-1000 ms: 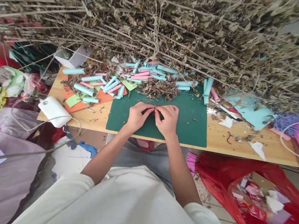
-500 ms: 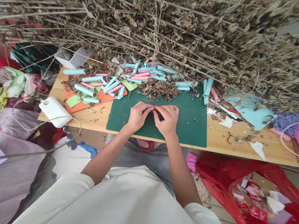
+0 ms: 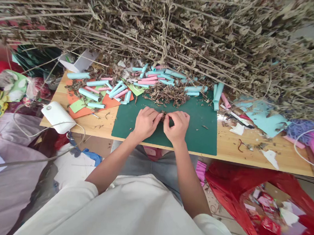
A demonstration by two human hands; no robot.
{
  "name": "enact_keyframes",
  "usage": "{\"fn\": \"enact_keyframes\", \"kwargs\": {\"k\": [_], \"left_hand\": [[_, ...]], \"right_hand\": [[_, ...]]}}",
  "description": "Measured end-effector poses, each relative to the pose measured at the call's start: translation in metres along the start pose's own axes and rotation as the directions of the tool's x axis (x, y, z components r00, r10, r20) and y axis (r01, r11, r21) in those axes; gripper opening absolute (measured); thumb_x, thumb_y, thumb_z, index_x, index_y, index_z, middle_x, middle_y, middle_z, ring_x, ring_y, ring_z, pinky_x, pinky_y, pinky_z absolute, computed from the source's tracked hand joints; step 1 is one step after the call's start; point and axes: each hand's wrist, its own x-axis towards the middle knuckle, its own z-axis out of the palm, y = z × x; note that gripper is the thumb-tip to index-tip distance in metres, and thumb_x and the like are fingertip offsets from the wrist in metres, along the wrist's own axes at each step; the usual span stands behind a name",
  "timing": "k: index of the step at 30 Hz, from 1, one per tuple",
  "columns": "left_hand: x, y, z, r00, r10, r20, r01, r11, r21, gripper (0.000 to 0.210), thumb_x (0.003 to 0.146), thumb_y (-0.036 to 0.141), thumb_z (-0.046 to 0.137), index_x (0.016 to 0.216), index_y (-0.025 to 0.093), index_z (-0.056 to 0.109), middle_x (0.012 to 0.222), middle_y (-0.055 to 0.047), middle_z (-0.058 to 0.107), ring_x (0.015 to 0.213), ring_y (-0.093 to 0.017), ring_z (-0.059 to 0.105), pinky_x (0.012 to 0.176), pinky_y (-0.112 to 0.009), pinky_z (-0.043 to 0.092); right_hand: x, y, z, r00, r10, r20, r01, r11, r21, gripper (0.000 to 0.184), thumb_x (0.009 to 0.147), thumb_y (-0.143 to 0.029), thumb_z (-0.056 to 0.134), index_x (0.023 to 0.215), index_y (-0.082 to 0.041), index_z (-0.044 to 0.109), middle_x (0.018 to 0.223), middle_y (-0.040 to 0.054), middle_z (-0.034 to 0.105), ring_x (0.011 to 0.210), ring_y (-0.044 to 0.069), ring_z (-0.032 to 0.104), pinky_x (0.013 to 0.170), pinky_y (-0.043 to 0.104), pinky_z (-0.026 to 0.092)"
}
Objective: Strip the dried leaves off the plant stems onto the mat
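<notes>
My left hand and my right hand meet over a green cutting mat, fingers closed in pinches. Between the fingertips shows a small clump of dried leaves, mostly covered by the fingers. Just beyond the hands lies a heap of brown dried leaves on the mat's far edge. Behind and left of that heap are several rolled blue paper tubes and pink paper tubes.
Bundled dried stalks span the back. On the wooden table lie a white power bank with a cable, orange paper, blue paper and a pen. A red plastic bag of scraps stands at the lower right.
My fingertips have moved slightly apart, and the dried leaf clump between them shows more now. The surrounding things look the same.
</notes>
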Motion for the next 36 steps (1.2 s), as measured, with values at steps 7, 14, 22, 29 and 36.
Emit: {"fn": "enact_keyframes", "kwargs": {"k": [7,14,22,29,36], "left_hand": [[0.012,-0.050,-0.024,0.932,-0.313,-0.181,0.352,0.899,0.261,0.030,0.097,0.038,0.047,0.105,0.016,0.066,0.100,-0.015,0.066,0.100,-0.030,0.058,0.090,-0.042,0.042],[0.015,-0.056,-0.027,0.935,-0.276,-0.224,0.331,0.905,0.266,0.023,0.096,0.031,0.050,0.094,0.019,0.070,0.092,-0.012,0.066,0.092,-0.027,0.059,0.081,-0.038,0.044],[0.003,-0.003,-0.008,0.995,0.092,-0.025,-0.091,0.995,0.029,0.025,0.100,0.027,0.046,0.099,0.019,0.069,0.091,-0.006,0.070,0.087,-0.020,0.058,0.078,-0.031,0.046],[0.004,-0.001,0.008,0.994,0.083,-0.078,-0.090,0.992,-0.088,0.025,0.101,0.027,0.044,0.100,0.017,0.067,0.094,-0.008,0.068,0.089,-0.020,0.055,0.083,-0.034,0.047],[0.002,-0.002,0.009,0.996,0.060,-0.071,-0.065,0.995,-0.077,0.024,0.101,0.027,0.042,0.095,0.017,0.064,0.091,-0.008,0.066,0.089,-0.021,0.054,0.083,-0.036,0.046]], "right_hand": [[0.002,-0.003,0.001,1.000,0.011,-0.002,-0.011,1.000,0.008,0.017,0.089,-0.026,0.054,0.074,-0.020,0.059,0.075,0.0016,0.065,0.075,0.016,0.057,0.084,0.036,0.036],[0.002,-0.001,0.002,0.999,0.048,0.009,-0.049,0.998,0.029,0.017,0.090,-0.026,0.053,0.076,-0.021,0.061,0.076,0.0020,0.065,0.076,0.017,0.058,0.086,0.037,0.037],[0.001,0.002,0.002,1.000,-0.013,0.015,0.011,0.995,0.098,0.027,0.090,-0.026,0.057,0.116,-0.022,0.063,0.096,0.0063,0.070,0.093,0.021,0.063,0.089,0.038,0.043],[-0.001,0.004,0.004,1.000,0.009,0.028,-0.011,0.996,0.089,0.014,0.093,-0.026,0.054,0.096,-0.022,0.067,0.093,0.0049,0.072,0.089,0.019,0.064,0.088,0.038,0.042],[0.001,0.004,0.005,0.998,0.004,0.061,-0.007,0.999,0.043,0.014,0.095,-0.024,0.052,0.089,-0.022,0.065,0.087,0.0032,0.070,0.085,0.018,0.061,0.085,0.036,0.038]]}}
